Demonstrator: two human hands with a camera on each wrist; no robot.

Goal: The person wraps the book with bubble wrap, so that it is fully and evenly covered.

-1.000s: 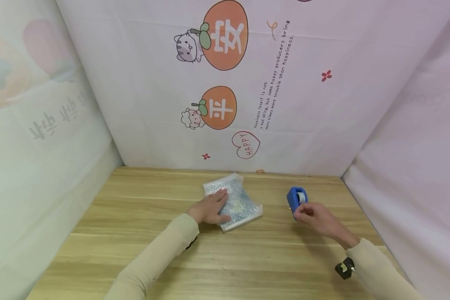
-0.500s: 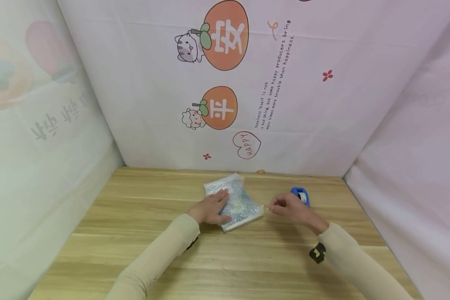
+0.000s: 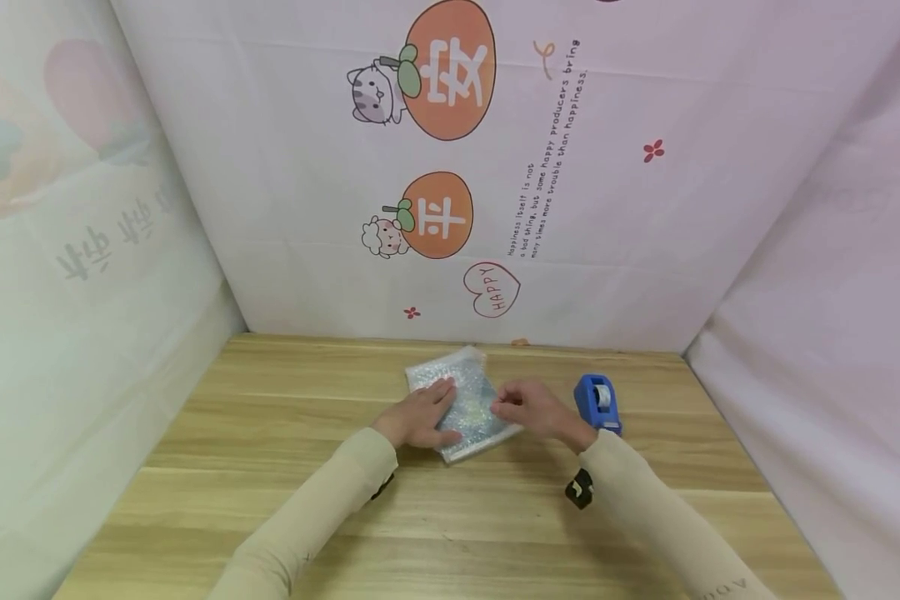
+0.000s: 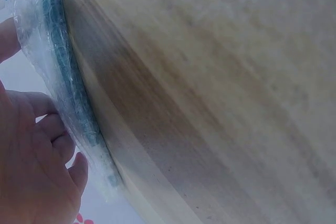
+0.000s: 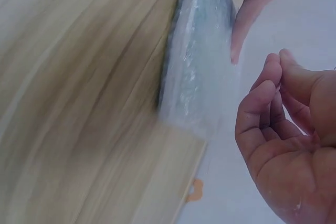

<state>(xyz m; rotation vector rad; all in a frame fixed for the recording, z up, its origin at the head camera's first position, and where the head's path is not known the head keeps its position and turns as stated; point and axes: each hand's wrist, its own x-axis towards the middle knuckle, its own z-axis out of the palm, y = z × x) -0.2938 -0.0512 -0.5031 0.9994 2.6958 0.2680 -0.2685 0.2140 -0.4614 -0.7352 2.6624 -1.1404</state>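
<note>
A flat package in clear bubble wrap (image 3: 471, 417) lies on the wooden table, with something teal showing through the plastic in the left wrist view. My left hand (image 3: 418, 414) rests on its left part, fingers spread over the wrap. Above the package's right side is my right hand (image 3: 531, 407), thumb and index fingertip pressed together. They pinch what looks like a small bit of clear tape, hardly visible between the fingertips in the right wrist view. A blue tape dispenser (image 3: 591, 407) holding a roll of tape (image 3: 603, 396) stands just right of that hand.
White printed cloth (image 3: 330, 250) hangs along the table's back edge, and more cloth closes off the left and right sides. Bare wooden tabletop (image 3: 450, 533) extends in front of the package. Each wrist wears a small black camera.
My right hand has moved left from the tape dispenser to above the package, fingertips still pinched. The left hand and the package have stayed in place.
</note>
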